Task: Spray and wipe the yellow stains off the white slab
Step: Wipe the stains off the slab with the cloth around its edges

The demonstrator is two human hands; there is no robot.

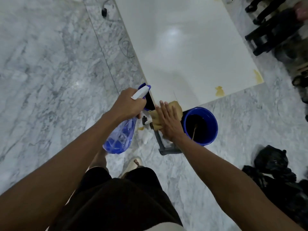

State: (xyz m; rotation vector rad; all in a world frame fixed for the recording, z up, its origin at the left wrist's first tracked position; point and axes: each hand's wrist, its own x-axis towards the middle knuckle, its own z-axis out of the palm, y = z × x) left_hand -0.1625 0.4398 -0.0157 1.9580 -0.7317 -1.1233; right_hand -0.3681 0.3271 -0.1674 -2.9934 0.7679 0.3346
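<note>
The white slab (183,47) lies ahead of me, raised above the marble floor. Yellow stains show near its near right edge: one blotch (219,91) and one at the right corner (258,77). My left hand (128,105) grips a blue translucent spray bottle (120,137) by its white trigger head, nozzle pointing toward the slab's near corner. My right hand (168,120) lies flat, fingers spread, pressing a tan cloth (175,108) at the slab's near corner.
A blue bucket (211,114) with dark liquid stands on the floor right of my right hand. Black bags (273,165) lie at lower right. Dark chair legs (270,34) crowd the upper right. A grey frame (166,147) sits under the slab's corner.
</note>
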